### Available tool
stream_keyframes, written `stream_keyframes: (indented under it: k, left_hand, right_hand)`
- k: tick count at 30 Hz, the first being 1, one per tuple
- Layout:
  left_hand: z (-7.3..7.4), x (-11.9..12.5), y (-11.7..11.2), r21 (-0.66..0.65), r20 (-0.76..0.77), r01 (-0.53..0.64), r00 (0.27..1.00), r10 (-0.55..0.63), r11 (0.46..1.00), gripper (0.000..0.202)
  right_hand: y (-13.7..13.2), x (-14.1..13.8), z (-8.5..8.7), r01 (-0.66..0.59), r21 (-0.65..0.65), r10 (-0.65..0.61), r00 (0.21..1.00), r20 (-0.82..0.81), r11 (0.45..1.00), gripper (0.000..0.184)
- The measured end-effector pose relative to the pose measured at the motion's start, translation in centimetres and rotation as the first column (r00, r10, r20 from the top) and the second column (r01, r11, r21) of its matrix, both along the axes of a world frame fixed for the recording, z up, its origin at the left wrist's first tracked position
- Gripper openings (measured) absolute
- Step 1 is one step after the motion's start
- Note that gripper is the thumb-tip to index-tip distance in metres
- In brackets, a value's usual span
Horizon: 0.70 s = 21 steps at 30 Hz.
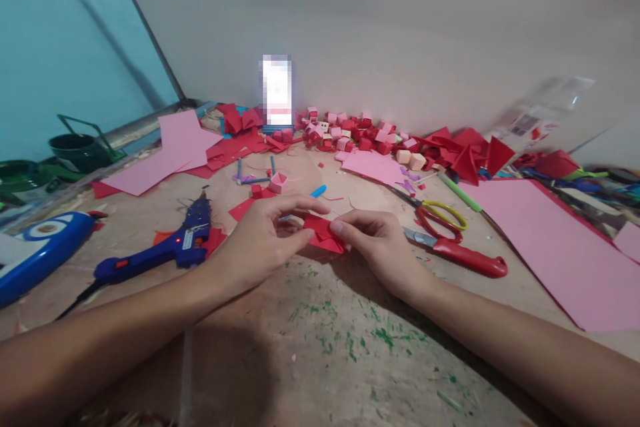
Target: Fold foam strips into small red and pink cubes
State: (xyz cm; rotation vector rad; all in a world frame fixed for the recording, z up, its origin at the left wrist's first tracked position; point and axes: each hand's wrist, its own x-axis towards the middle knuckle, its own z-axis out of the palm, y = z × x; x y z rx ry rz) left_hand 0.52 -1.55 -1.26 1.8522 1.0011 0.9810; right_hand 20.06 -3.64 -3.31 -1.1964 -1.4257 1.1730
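Observation:
A small folded piece of red paper [324, 235] is held between my two hands, just above the tabletop. My left hand [273, 233] pinches its left side between thumb and fingers. At the right side, my right hand [370, 233] grips it with thumb and index finger. Creases and a raised flap show on the paper. Beyond my hands lie a small open pink paper box [279, 181], a red paper cube [257, 191] and a light blue stick [319, 191]. To the right of my right hand are scissors [440, 220] and a red-handled cutter [470, 257].
A blue glue gun [150, 257] with a lit red light lies at left, beside a blue-and-white object [45, 247]. Small pink and red paper cubes [360, 130] pile up along the wall near a bright phone screen [277, 93]. Large pink sheets [555, 240] cover the right side.

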Motion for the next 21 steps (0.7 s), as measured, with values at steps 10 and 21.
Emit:
stream_keyframes:
  k: [10, 21]
  left_hand:
    - [0.29, 0.13, 0.10, -0.036, 0.001, -0.024, 1.000, 0.024, 0.999, 0.016]
    - [0.61, 0.08, 0.06, -0.100, 0.051, -0.041, 0.998, 0.046, 0.994, 0.015]
  right_hand:
    - [-0.07, -0.13, 0.09, 0.003, -0.025, -0.005, 0.994, -0.107, 1.000, 0.019]
    - [-0.27, -0.21, 0.29, -0.049, -0.034, 0.040, 0.973, -0.228, 0.998, 0.021]
